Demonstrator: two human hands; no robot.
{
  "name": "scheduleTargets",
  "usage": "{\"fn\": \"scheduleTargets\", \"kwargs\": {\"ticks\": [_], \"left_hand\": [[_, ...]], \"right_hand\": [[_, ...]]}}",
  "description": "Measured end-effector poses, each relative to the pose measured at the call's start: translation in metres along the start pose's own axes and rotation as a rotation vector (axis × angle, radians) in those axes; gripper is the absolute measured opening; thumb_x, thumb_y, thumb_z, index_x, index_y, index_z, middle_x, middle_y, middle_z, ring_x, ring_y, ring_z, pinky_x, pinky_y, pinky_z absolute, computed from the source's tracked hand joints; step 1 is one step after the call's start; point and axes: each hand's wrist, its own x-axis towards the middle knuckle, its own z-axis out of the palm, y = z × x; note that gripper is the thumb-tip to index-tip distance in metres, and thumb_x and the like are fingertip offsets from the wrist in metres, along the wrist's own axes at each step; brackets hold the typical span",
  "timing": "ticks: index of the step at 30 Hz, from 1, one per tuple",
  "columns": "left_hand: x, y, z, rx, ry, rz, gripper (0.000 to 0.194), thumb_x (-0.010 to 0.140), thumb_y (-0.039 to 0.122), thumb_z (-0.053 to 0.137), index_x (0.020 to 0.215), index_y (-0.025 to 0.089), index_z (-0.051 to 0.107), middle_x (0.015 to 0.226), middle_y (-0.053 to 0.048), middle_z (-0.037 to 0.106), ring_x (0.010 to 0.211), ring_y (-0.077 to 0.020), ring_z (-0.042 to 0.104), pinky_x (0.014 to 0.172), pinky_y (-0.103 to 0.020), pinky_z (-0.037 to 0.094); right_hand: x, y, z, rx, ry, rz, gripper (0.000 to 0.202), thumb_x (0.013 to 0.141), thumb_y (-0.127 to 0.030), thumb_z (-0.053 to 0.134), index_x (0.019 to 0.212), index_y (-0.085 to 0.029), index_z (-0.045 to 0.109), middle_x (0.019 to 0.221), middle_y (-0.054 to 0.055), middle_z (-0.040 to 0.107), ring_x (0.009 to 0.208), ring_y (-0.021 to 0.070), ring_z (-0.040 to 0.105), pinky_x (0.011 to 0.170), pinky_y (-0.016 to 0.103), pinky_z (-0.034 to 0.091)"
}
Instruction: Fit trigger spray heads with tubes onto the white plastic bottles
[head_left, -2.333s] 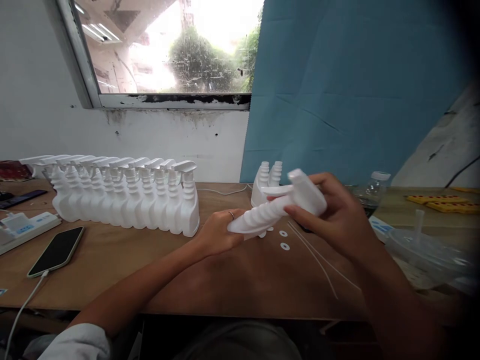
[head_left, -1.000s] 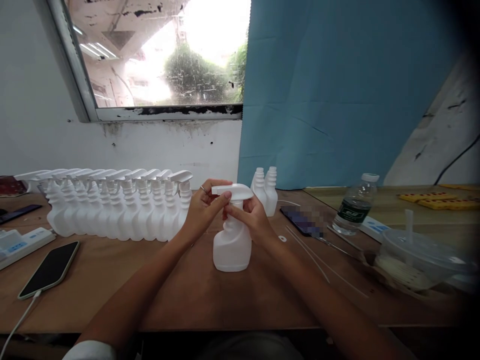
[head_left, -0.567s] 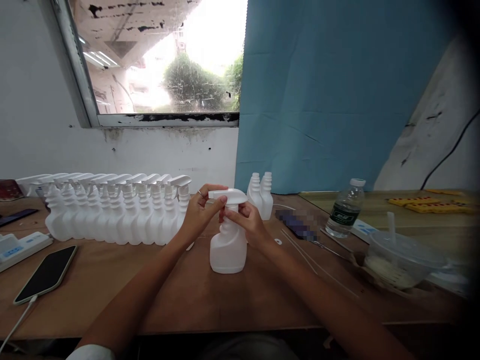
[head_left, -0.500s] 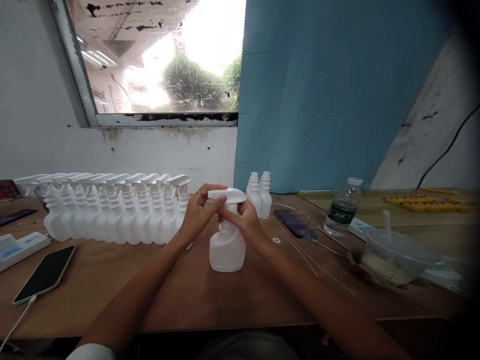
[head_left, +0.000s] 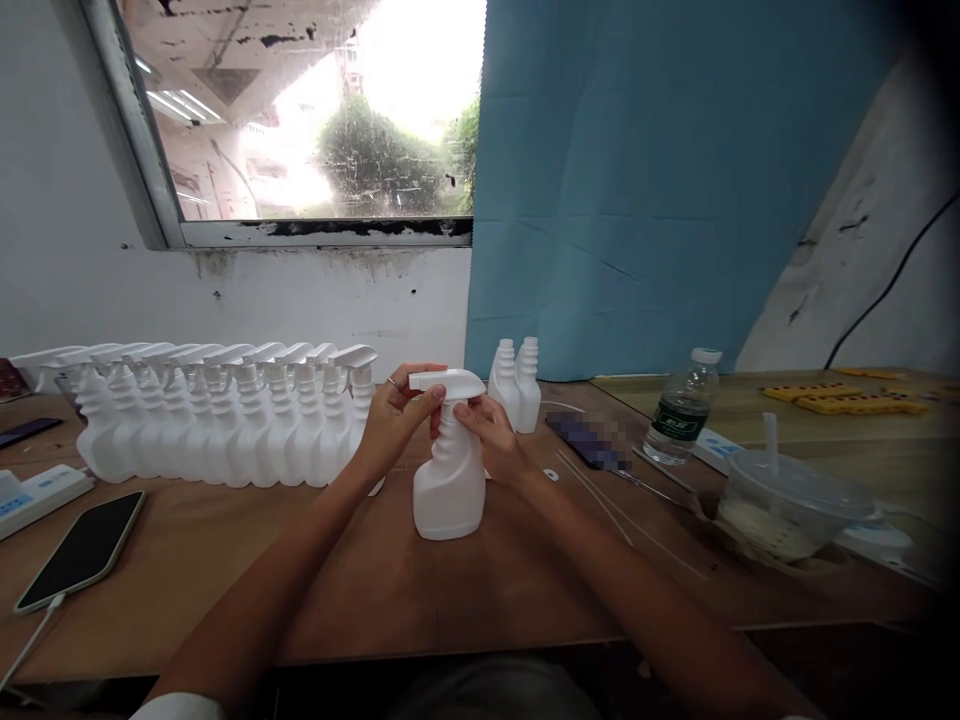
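Observation:
A white spray bottle (head_left: 450, 495) stands upright on the brown table in front of me, its trigger head (head_left: 450, 384) on the neck with the nozzle pointing left. My left hand (head_left: 399, 412) is closed round the nozzle side of the head, thumb near the front and a ring on one finger. At the collar below the head, my right hand (head_left: 496, 432) grips with thumb and fingers from the right. The trigger itself is mostly hidden by my left fingers.
Several white spray bottles with heads (head_left: 247, 420) stand in a row at left. Two headless bottles (head_left: 517, 385) stand behind my right hand. Thin tubes (head_left: 596, 500), a small white washer (head_left: 551, 475), a water bottle (head_left: 682, 410), a lidded bowl (head_left: 795, 495) and a charging phone (head_left: 82, 550) lie around.
My right fingers have shifted on the collar, leaving more of the bottle's neck visible. Both hands stay on the spray bottle, and the whole view has moved slightly.

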Motion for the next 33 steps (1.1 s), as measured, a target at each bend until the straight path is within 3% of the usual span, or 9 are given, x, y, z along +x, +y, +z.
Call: {"fn": "scheduleTargets", "kwargs": {"ticks": [6, 9, 13, 16, 18, 20, 24, 28, 33], "left_hand": [[0.002, -0.003, -0.001, -0.028, 0.011, -0.011, 0.036, 0.086, 0.041, 0.068, 0.112, 0.019, 0.058, 0.060, 0.004, 0.056, 0.055, -0.0124, 0.055, 0.058, -0.025, 0.047], [-0.004, -0.001, -0.006, 0.011, -0.007, -0.017, 0.044, 0.087, 0.041, 0.067, 0.123, 0.019, 0.055, 0.079, -0.002, 0.064, 0.067, -0.0136, 0.060, 0.068, -0.027, 0.051], [-0.038, -0.005, -0.018, 0.263, 0.140, 0.076, 0.042, 0.089, 0.035, 0.064, 0.128, 0.025, 0.052, 0.124, -0.008, 0.059, 0.111, -0.0204, 0.058, 0.093, -0.033, 0.049], [-0.074, -0.018, -0.024, 0.454, 0.220, 0.104, 0.026, 0.092, 0.031, 0.059, 0.117, 0.023, 0.056, 0.119, -0.008, 0.060, 0.110, -0.0212, 0.058, 0.092, -0.034, 0.049], [-0.093, -0.028, -0.025, 0.541, 0.149, 0.046, 0.018, 0.095, 0.030, 0.053, 0.110, 0.022, 0.057, 0.101, -0.006, 0.065, 0.094, -0.0190, 0.063, 0.083, -0.031, 0.050], [-0.105, -0.037, -0.024, 0.617, -0.003, -0.043, 0.017, 0.097, 0.031, 0.049, 0.110, 0.022, 0.056, 0.083, -0.002, 0.066, 0.074, -0.0162, 0.063, 0.071, -0.028, 0.049], [-0.108, -0.044, -0.020, 0.891, -0.289, -0.123, 0.025, 0.099, 0.032, 0.041, 0.115, 0.023, 0.057, 0.067, 0.002, 0.064, 0.055, -0.0155, 0.059, 0.059, -0.027, 0.042], [-0.105, -0.044, -0.018, 1.136, -0.463, -0.093, 0.028, 0.098, 0.029, 0.038, 0.118, 0.021, 0.057, 0.079, -0.004, 0.070, 0.072, -0.0236, 0.067, 0.066, -0.032, 0.046], [-0.104, -0.048, -0.019, 1.152, -0.498, -0.039, 0.027, 0.097, 0.024, 0.042, 0.120, 0.019, 0.055, 0.115, -0.010, 0.066, 0.105, -0.0271, 0.063, 0.091, -0.041, 0.050]], "right_hand": [[0.001, 0.006, 0.001, -0.042, 0.064, -0.087, 0.034, 0.079, -0.043, 0.073, 0.094, -0.018, 0.057, 0.070, 0.002, 0.064, 0.061, 0.0169, 0.062, 0.055, 0.030, 0.050], [0.002, 0.005, 0.006, -0.099, 0.092, -0.065, 0.040, 0.077, -0.045, 0.074, 0.100, -0.018, 0.055, 0.072, 0.001, 0.063, 0.062, 0.0168, 0.061, 0.057, 0.031, 0.050], [0.005, 0.004, 0.015, -0.430, 0.242, 0.026, 0.037, 0.065, -0.041, 0.081, 0.084, -0.019, 0.058, 0.069, 0.000, 0.063, 0.062, 0.0167, 0.059, 0.059, 0.030, 0.048], [0.013, 0.008, 0.022, -0.713, 0.359, 0.023, 0.028, 0.066, -0.037, 0.077, 0.065, -0.020, 0.055, 0.061, 0.000, 0.060, 0.058, 0.0169, 0.057, 0.057, 0.030, 0.045], [0.020, 0.012, 0.025, -0.843, 0.411, -0.007, 0.025, 0.066, -0.032, 0.073, 0.059, -0.021, 0.052, 0.057, 0.000, 0.058, 0.056, 0.0172, 0.055, 0.055, 0.030, 0.043], [0.028, 0.017, 0.025, -0.895, 0.398, -0.019, 0.021, 0.066, -0.030, 0.070, 0.061, -0.021, 0.052, 0.058, -0.001, 0.059, 0.057, 0.0180, 0.056, 0.056, 0.030, 0.043], [0.040, 0.026, 0.020, -0.822, 0.309, -0.015, 0.020, 0.069, -0.035, 0.069, 0.075, -0.022, 0.056, 0.062, 0.000, 0.064, 0.062, 0.0210, 0.061, 0.059, 0.031, 0.046], [0.047, 0.037, 0.010, -0.781, 0.252, -0.036, 0.024, 0.070, -0.038, 0.070, 0.078, -0.022, 0.055, 0.062, 0.000, 0.062, 0.063, 0.0207, 0.060, 0.060, 0.031, 0.046], [0.060, 0.057, 0.004, -0.644, 0.192, -0.190, 0.045, 0.069, -0.059, 0.071, 0.086, -0.021, 0.055, 0.069, 0.001, 0.060, 0.065, 0.0199, 0.057, 0.062, 0.032, 0.043]]}}
